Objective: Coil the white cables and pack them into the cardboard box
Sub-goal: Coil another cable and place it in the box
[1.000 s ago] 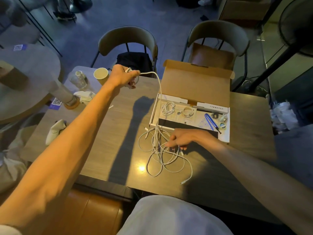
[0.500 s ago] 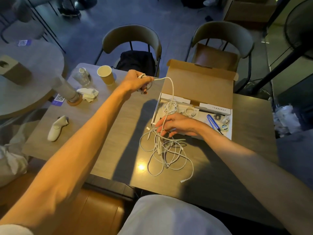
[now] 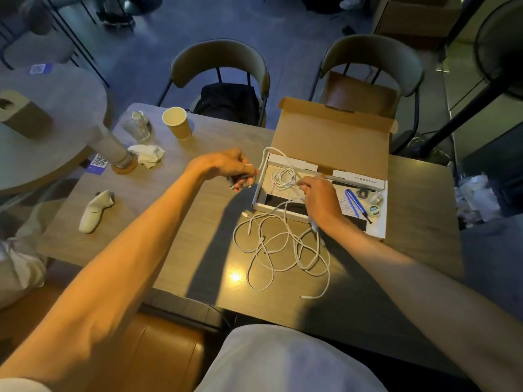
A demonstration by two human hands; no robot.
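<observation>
- Grip: the left hand (image 3: 226,171) is clenched round one end of a white cable (image 3: 266,150), fingers curled under. Anchoring that end likely gives the other hand something to wind against.
- The right hand (image 3: 321,202) hangs over the near rim of the cardboard box (image 3: 331,137). Its fingertips are curled and, as far as can be judged, pinch the same cable where it drops into the box.
- Between the two hands the cable rises in a slack arch, which suggests a length being gathered into a loop rather than pulled taut.
- Just beyond the right fingertips, inside the box, lies a coiled cable (image 3: 283,178), apparently already packed. Working right above it would make for a short drop once the next coil is formed.
- Below the right wrist, toward the person, loose cables (image 3: 283,250) sprawl in tangled loops on the table (image 3: 418,207). One strand runs up under the right palm, and these are not yet coiled.
- Right of the right hand, a blue tool (image 3: 352,203) occupies that side of the box.
- Beyond the left hand stands a paper cup (image 3: 175,123), well apart.
</observation>
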